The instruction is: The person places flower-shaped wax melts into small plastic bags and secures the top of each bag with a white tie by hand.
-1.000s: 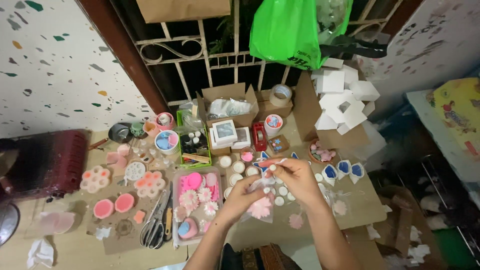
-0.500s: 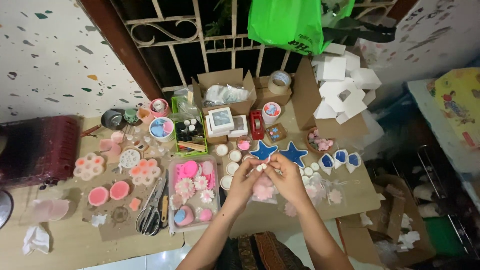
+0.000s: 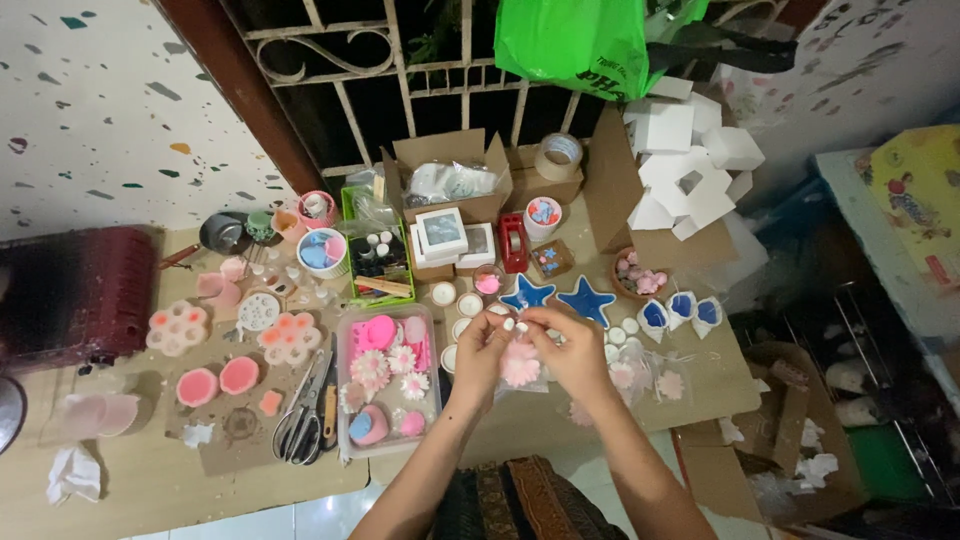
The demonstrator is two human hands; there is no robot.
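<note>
Scissors (image 3: pixel 303 420) lie far left of the hands on the bench (image 3: pixel 150 480); a clear tray (image 3: pixel 388 382) of pink flowers is just beside the left hand (image 3: pixel 483 352). Both hands, the right hand (image 3: pixel 570 345) close, pinch together a small clear bag (image 3: pixel 521 365) with a pink flower. Blue stars (image 3: pixel 587 298) lie behind.

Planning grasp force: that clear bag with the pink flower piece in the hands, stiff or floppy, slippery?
Likely floppy: the clear bag hangs below the left hand and right hand, pinched only at its top edge. Probably light, since fingertips alone carry it. The glossy film may be slippery. The pink flower inside looks like a small moulded piece, possibly fragile, so squeeze the film, not the flower.
</note>
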